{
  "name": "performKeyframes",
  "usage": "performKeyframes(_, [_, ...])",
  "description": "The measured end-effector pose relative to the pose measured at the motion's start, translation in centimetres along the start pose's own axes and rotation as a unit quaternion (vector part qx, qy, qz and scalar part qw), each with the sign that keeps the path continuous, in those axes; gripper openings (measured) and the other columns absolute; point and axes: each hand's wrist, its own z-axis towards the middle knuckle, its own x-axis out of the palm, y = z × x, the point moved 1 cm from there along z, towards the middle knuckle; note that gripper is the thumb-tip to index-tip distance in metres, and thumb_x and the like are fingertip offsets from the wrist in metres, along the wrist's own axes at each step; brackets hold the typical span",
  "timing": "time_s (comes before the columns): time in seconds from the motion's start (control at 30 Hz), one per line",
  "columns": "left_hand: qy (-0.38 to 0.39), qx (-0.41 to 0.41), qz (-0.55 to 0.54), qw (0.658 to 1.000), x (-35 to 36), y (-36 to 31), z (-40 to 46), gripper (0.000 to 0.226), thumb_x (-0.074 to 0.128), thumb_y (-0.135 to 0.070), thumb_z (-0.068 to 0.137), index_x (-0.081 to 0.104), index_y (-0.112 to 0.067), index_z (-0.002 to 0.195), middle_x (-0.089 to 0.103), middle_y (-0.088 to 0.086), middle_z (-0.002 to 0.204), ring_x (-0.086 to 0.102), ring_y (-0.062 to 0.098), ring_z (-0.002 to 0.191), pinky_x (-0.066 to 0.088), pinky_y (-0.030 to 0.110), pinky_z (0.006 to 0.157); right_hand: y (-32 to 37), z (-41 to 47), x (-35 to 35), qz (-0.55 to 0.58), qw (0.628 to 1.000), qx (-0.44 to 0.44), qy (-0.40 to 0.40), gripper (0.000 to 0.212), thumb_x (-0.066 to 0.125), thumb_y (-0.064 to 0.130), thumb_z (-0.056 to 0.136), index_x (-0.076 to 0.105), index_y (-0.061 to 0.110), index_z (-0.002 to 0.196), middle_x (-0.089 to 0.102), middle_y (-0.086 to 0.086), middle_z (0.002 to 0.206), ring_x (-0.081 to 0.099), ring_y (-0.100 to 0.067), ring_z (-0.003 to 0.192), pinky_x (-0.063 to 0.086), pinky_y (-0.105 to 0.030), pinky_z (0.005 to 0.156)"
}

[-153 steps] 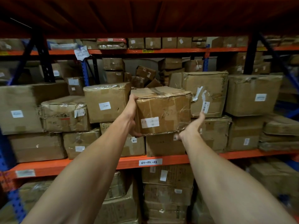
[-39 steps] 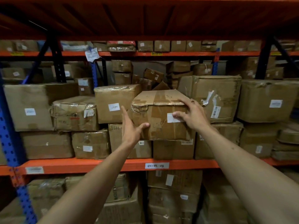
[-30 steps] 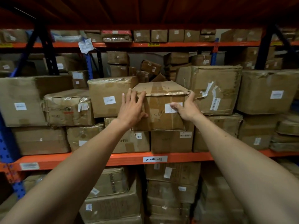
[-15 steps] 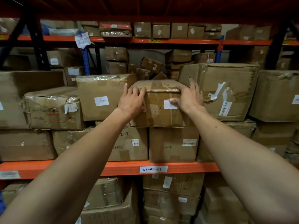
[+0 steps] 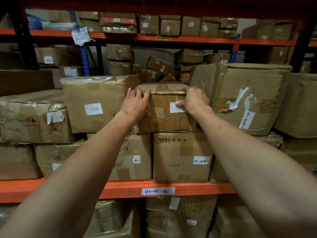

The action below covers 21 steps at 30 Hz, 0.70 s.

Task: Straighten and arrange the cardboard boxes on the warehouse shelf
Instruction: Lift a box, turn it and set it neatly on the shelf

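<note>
A taped brown cardboard box (image 5: 167, 117) with a white label sits in the upper row on the orange shelf (image 5: 188, 189), between a larger box on its left (image 5: 96, 103) and a torn-label box on its right (image 5: 240, 100). My left hand (image 5: 135, 104) lies flat against its front left face, fingers straight and reaching the top edge. My right hand (image 5: 195, 100) holds the top right corner, fingers hooked over the top and thumb on the label. The box rests on two lower boxes (image 5: 181, 157).
More cardboard boxes fill the shelf to the left (image 5: 32, 117) and far right (image 5: 298, 105), the level below (image 5: 180, 213), and the racks behind. A shelf tag (image 5: 157, 191) reads 01-02-03. Small tilted boxes (image 5: 158, 65) lie in the rear rack.
The box has slid back into the gap between its neighbours and now sits square. Both hands followed it in, and my view has moved closer to the shelf.
</note>
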Motion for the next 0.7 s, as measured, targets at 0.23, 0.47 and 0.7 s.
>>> performKeyframes(0.23, [0.031,0.004,0.002,1.000,-0.2,0.4,0.3,0.096,0.062,-0.054,0.095,0.007,-0.016,0.164,0.027,0.021,0.163,0.027,0.039,0.150,0.009,0.049,0.127,-0.6,-1.3,0.8,0.003,0.999,-0.004,0.051,0.079,0.063,0.034,0.106,0.018,0.021,0.170,0.000,-0.007,0.180,0.001,-0.035,0.165,0.008,-0.050,0.131])
performKeyframes(0.47, [0.109,0.022,-0.021,0.994,-3.4,1.1,1.2,0.103,0.064,-0.066,0.088,0.010,-0.021,0.164,0.030,0.016,0.165,0.027,0.037,0.151,0.011,0.053,0.125,-5.4,-5.3,-3.1,-0.012,0.996,-0.058,0.068,0.076,0.051,0.045,0.110,0.015,0.017,0.171,0.001,-0.007,0.180,-0.003,-0.030,0.165,0.004,-0.047,0.133])
performKeyframes(0.7, [0.047,0.047,-0.130,0.989,-8.2,-5.1,2.5,0.109,0.055,-0.071,0.091,-0.008,-0.021,0.165,0.009,0.021,0.171,0.016,0.040,0.156,0.014,0.050,0.127,-16.0,-7.2,-7.7,0.135,0.981,0.141,-0.005,0.064,0.057,0.046,0.107,0.045,0.009,0.158,0.051,-0.017,0.158,0.046,-0.037,0.146,0.040,-0.040,0.115])
